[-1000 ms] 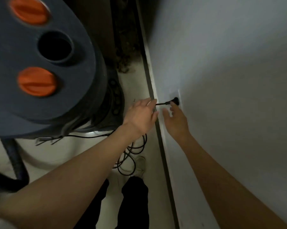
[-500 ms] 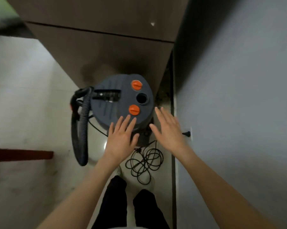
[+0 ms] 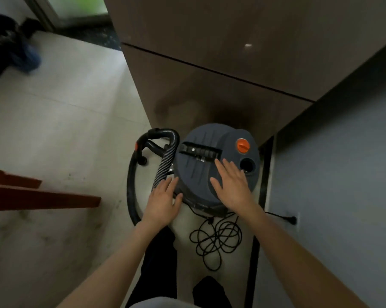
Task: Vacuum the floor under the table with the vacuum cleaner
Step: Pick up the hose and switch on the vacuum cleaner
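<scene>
Dim, flat indoor light where I stand. Daylight glows pale green at the upper left of the frame, and a small glare spot sits on the brown cabinet. Shadow pools by the wall at right. Edges bow and smear; the upper-left corner is blurred.
</scene>
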